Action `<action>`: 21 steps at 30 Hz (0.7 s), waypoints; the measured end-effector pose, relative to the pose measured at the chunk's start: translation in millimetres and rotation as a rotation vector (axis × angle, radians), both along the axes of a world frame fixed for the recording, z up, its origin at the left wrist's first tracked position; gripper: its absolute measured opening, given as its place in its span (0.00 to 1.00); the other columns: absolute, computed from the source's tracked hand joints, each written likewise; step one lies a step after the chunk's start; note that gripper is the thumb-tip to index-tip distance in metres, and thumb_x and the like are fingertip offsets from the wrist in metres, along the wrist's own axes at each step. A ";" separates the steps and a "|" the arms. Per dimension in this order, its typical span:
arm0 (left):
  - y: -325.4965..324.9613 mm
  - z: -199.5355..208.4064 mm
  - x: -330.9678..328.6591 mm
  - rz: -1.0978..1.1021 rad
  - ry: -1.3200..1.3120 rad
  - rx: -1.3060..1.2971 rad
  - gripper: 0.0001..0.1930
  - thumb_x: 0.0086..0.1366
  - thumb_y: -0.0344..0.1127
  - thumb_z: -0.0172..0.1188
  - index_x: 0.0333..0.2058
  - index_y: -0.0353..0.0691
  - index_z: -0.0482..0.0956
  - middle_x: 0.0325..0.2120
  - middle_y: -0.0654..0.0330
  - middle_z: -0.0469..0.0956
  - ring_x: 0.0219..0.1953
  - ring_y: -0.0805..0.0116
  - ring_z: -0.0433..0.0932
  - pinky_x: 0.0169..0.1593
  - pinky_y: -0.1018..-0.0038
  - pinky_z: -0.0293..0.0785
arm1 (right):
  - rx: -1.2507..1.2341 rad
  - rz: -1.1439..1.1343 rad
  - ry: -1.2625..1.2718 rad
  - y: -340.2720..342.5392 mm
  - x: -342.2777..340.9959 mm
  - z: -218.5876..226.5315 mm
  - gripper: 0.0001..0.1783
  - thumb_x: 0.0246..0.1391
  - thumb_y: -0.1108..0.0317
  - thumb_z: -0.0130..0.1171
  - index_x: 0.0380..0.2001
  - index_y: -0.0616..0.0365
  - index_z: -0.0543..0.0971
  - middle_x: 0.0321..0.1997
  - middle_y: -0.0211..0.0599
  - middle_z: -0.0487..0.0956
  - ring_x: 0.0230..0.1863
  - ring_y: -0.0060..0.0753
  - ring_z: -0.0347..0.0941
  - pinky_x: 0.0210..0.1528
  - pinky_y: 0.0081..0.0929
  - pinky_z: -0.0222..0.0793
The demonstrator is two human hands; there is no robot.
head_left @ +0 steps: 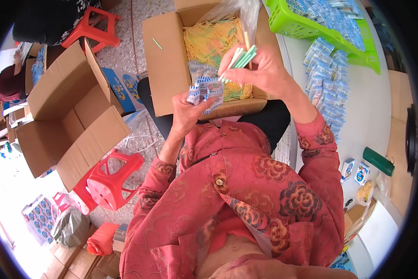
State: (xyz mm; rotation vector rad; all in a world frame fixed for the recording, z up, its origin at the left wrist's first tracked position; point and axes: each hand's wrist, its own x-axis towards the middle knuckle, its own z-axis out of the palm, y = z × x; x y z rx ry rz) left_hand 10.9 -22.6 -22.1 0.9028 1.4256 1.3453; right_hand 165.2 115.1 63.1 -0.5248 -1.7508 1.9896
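My left hand (189, 108) holds a bunch of small blue-and-white sachets (205, 89) over my lap. My right hand (261, 69) is closed on a bundle of thin green and white sticks (240, 57), their ends pointing up and to the right. Both hands hover above an open cardboard box (164, 65) resting on my knees, filled with loose yellow and green sticks (211, 41). The sachets and the stick bundle almost touch.
A white table (376, 107) at my right carries a green plastic basket (306, 25) of sachets, a long pile of more sachets (327, 81), a dark green bottle (378, 161) and two small cartons (355, 171). At left stand a large empty cardboard box (69, 116) and red plastic stools (111, 181).
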 end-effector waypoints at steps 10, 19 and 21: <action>9.5 4.4 1.8 -0.023 0.176 0.085 0.09 0.49 0.27 0.63 0.31 0.34 0.78 0.19 0.68 0.73 0.23 0.83 0.67 0.27 0.82 0.66 | 0.299 -0.029 -0.164 -14.4 -6.7 -6.8 0.06 0.44 0.74 0.58 0.28 0.61 0.74 0.21 0.29 0.73 0.25 0.16 0.67 0.30 0.18 0.64; 15.2 14.9 2.8 -0.015 0.174 0.092 0.08 0.49 0.27 0.63 0.30 0.34 0.77 0.20 0.68 0.74 0.23 0.84 0.67 0.26 0.82 0.67 | 0.360 -0.024 -0.232 -11.5 -5.5 1.8 0.13 0.44 0.77 0.59 0.36 0.61 0.74 0.35 0.27 0.71 0.32 0.14 0.66 0.33 0.13 0.63; 16.0 16.2 3.1 -0.031 0.161 0.084 0.08 0.49 0.27 0.62 0.31 0.34 0.77 0.21 0.67 0.74 0.24 0.84 0.68 0.27 0.82 0.67 | 0.241 0.008 -0.107 -10.7 -4.6 -1.8 0.16 0.45 0.78 0.58 0.40 0.60 0.74 0.37 0.28 0.71 0.33 0.15 0.67 0.33 0.14 0.64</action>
